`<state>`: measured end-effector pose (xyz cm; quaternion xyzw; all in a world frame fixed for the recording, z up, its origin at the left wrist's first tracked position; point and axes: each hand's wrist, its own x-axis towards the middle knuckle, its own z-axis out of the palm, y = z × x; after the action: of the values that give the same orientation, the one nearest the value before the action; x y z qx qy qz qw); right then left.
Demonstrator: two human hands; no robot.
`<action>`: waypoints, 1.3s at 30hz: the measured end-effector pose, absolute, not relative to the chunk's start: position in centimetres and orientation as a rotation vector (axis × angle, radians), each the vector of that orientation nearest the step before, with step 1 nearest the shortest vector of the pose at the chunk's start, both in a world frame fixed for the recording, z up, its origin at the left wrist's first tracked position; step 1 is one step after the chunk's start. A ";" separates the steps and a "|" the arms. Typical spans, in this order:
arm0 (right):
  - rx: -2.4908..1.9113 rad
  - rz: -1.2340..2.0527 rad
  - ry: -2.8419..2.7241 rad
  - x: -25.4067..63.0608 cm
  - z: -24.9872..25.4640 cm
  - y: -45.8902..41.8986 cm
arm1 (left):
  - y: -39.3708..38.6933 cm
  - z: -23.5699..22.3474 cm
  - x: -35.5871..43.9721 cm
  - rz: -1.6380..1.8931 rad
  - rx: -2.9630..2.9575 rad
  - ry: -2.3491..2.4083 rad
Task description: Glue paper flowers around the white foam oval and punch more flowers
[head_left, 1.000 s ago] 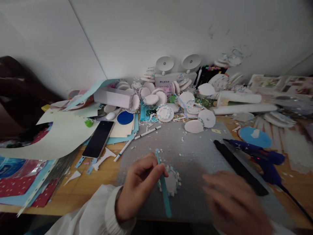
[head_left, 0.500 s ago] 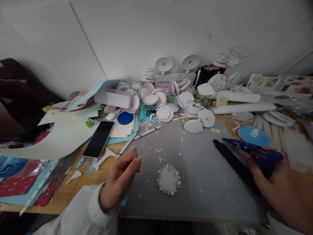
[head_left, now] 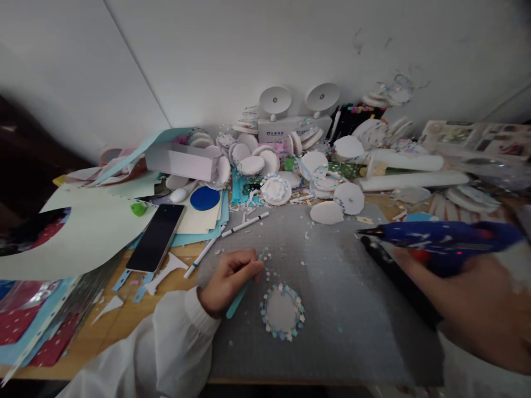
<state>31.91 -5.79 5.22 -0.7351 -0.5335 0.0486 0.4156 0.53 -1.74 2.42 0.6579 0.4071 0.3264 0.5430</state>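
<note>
Right hand (head_left: 468, 315) is gripping the blue glue gun (head_left: 435, 235) from beneath, nozzle pointing towards nine o'clock, presumably so the fingers are staying near the trigger; left hand (head_left: 230, 279) is pinching a slim turquoise tool (head_left: 237, 301), probably for finer control. Star-edged disc (head_left: 282, 312) is lying flat between the hands, left one at its ten o'clock, on a grey mat (head_left: 340, 342) that is likely shielding the wooden worktop (head_left: 112, 331). White discs (head_left: 251, 166) are crowding twelve o'clock below a pale wall (head_left: 232, 50), phone (head_left: 156, 239) resting at ten.
</note>
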 end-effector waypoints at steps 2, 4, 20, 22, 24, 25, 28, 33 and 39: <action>-1.850 0.221 -1.390 29.1 5.1 -4.6 | -1.4 2.1 0.7 0.747 1.569 0.942; -1.792 0.274 -1.461 26.9 4.2 -3.6 | -1.3 1.9 0.7 0.721 1.584 0.911; -1.657 0.247 -1.784 25.0 0.6 -3.6 | -1.6 1.9 0.3 0.625 1.609 0.762; -1.655 0.241 -1.791 25.0 0.6 -3.7 | -1.5 2.0 0.3 0.626 1.612 0.757; -1.655 0.238 -1.796 25.0 0.6 -3.8 | -1.5 2.1 0.3 0.629 1.615 0.759; -1.651 0.235 -1.796 25.0 0.6 -3.9 | -1.5 2.1 0.3 0.627 1.617 0.759; -1.642 0.239 -1.783 25.0 0.6 -3.9 | -1.4 2.1 0.3 0.622 1.621 0.762; -1.716 0.289 -1.735 24.9 0.8 -3.7 | -1.5 2.0 0.4 0.621 1.613 0.768; -1.736 0.312 -1.739 25.0 0.9 -3.8 | -1.5 1.8 0.3 0.625 1.599 0.756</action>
<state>24.95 -3.83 0.93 -0.6625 -0.6637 0.1192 0.3262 0.35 -1.46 1.80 0.6873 0.3248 0.2687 0.5916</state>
